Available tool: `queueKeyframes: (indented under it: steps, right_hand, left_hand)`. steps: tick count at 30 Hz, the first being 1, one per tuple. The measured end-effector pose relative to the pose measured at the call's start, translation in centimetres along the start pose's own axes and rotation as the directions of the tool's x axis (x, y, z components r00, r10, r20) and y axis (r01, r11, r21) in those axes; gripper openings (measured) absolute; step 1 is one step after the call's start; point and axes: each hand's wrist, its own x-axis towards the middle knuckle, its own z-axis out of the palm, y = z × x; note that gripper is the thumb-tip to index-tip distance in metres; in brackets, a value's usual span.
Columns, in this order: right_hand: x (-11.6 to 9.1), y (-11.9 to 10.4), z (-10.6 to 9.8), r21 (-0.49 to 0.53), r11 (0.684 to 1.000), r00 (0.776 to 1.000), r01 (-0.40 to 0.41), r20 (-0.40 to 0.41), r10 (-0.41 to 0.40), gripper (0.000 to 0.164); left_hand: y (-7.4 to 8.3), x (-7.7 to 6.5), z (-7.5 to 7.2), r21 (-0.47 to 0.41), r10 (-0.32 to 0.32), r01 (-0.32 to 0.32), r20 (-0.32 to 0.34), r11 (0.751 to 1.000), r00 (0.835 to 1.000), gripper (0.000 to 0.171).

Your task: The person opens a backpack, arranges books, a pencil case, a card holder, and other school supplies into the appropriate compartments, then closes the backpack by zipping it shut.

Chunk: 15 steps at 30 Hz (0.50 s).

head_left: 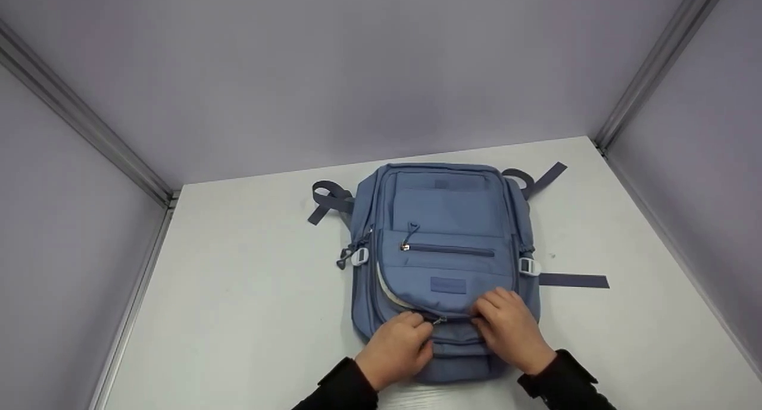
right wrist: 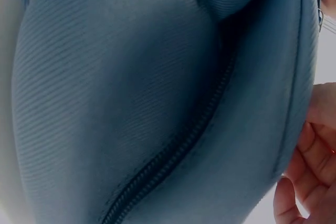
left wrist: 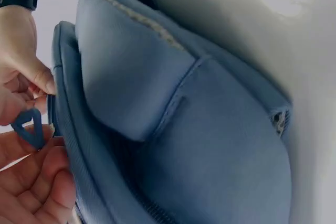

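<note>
A blue backpack point(head_left: 449, 207) lies front side up on the white table, its straps spread at the sides. Along the near part of its front, a curved zipper point(right wrist: 168, 161) stands partly undone, with a pale lining edge showing at the left. My left hand point(head_left: 397, 346) pinches the zip pull, whose blue triangular loop point(left wrist: 30, 128) shows among the fingers in the left wrist view. My right hand point(head_left: 509, 328) grips the fabric edge to the right of the pull, thumb and fingers on either side of it. Some fingertips are hidden behind the fabric.
White side buckles point(head_left: 359, 256) sit on both flanks of the backpack. A dark strap point(head_left: 574, 280) extends to the right over the table point(head_left: 256, 291). Grey panels point(head_left: 381, 71) with metal rails enclose the table at the back and sides.
</note>
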Motion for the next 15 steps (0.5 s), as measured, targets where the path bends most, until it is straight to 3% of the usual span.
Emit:
queueKeyframes:
  steps: [7, 15]
  right_hand:
    - [0.0, 0.2, 0.1, 0.01, 1.0, 1.0, 0.008, -0.015, -0.008, 0.035]
    - [0.0, 0.0, -0.2, 0.027, 0.999, 1.0, -0.024, -0.001, 0.025, 0.034]
  left_hand:
    - [-2.1, -1.1, -1.7, -0.006, -0.021, 0.021, 0.036, 1.0, 0.999, 0.019]
    - [-4.6, -2.9, -3.1, 0.023, -0.16, 0.162, -0.062, 0.987, 0.985, 0.023]
